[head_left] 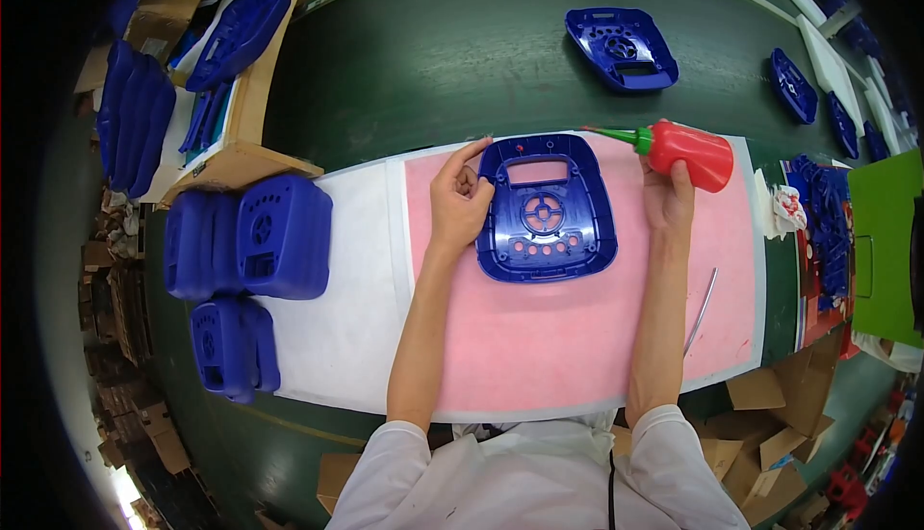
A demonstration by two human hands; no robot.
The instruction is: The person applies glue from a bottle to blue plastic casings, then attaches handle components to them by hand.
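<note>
Shell (580, 207) lies inner side up over the far half of the pink mat (544, 357), its left rim pinched in our left grip (460, 205); whether it rests or is lifted we cannot tell. Our right grip (671, 195) is wrapped around the red bottle (698, 156), whose nozzle (621, 134) points left, near the far right corner. We would do well to keep the rim steady, brace the right wrist and press gently. Around us, the green bench (414, 58) carries stacks (303, 251) at left, a spare (599, 41) on the far side and a rag (787, 207) at right. Beside our right forearm (659, 309), the thin rod (702, 310) could get knocked.
</note>
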